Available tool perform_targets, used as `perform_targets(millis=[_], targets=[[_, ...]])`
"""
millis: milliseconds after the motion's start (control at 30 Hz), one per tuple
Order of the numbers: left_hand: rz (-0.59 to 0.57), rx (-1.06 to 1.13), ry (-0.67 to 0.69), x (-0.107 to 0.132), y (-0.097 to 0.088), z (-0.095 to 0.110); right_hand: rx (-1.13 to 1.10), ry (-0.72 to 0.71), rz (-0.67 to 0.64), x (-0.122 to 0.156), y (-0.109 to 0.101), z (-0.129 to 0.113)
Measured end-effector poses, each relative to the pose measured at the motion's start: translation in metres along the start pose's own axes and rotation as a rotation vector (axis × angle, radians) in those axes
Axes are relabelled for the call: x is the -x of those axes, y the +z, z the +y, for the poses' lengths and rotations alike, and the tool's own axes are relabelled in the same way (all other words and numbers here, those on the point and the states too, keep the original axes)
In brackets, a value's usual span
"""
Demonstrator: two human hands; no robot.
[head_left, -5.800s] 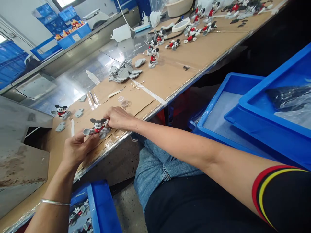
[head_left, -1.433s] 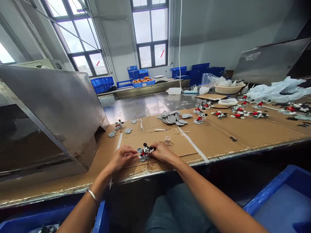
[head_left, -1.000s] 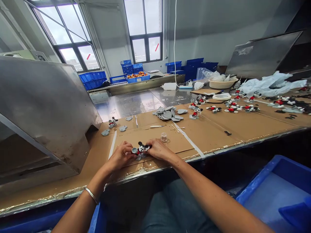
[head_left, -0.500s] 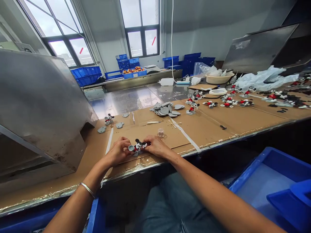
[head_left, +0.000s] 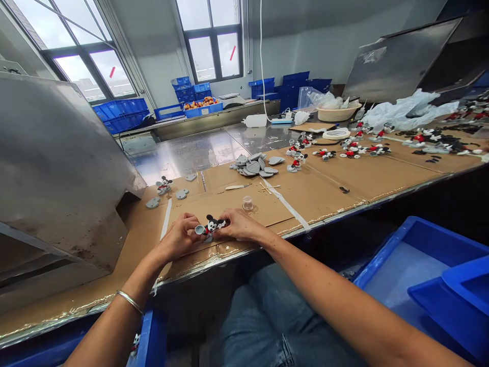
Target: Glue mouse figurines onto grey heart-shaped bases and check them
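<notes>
A small mouse figurine point(head_left: 210, 225) in black, red and white lies between my two hands on the cardboard-covered bench point(head_left: 344, 183). My left hand point(head_left: 176, 238) is closed on its left end, by a grey round part. From the right, my right hand point(head_left: 239, 226) pinches the figurine's other side. Both hands rest near the bench's front edge.
A tiny clear cup point(head_left: 247, 203) stands just behind my hands. Grey heart-shaped bases point(head_left: 252, 165) are piled farther back, with another figurine point(head_left: 164, 184) at left and several figurines point(head_left: 324, 150) at right. A steel hood point(head_left: 57, 163) looms left. Blue bins point(head_left: 428, 275) sit below right.
My hands stay on the figurine with little movement. The view has swung from down and right up to the bench and window, then drifted slightly right.
</notes>
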State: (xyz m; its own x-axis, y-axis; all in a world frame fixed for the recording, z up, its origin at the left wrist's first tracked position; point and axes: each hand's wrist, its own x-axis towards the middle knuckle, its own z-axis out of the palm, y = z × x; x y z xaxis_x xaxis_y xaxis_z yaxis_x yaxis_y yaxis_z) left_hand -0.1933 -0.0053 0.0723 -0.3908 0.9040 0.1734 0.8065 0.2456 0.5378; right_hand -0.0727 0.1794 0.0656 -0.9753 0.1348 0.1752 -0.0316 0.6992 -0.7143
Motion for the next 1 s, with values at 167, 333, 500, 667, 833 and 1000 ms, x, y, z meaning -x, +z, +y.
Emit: perform_targets(millis=[167,333,500,667,833,1000], targets=[[0.013,-0.005,0.002,0.000,0.001,0.000,-0.074,-0.015,0.091,0.004,0.006,0.000],[0.025,-0.009,0.002,0.001,0.001,0.000,-0.129,-0.038,0.140,0.005,0.015,-0.004],[0.047,-0.004,0.001,0.002,0.005,-0.007,-0.160,-0.023,0.131,0.001,0.016,-0.003],[0.068,0.000,0.008,0.005,0.010,-0.011,-0.189,0.003,0.110,-0.002,0.015,-0.002],[0.069,-0.011,-0.036,0.004,0.012,-0.010,-0.206,0.013,0.095,-0.004,0.013,-0.002],[0.094,0.021,-0.082,0.002,0.016,-0.014,-0.218,0.037,0.093,-0.005,0.012,-0.003]])
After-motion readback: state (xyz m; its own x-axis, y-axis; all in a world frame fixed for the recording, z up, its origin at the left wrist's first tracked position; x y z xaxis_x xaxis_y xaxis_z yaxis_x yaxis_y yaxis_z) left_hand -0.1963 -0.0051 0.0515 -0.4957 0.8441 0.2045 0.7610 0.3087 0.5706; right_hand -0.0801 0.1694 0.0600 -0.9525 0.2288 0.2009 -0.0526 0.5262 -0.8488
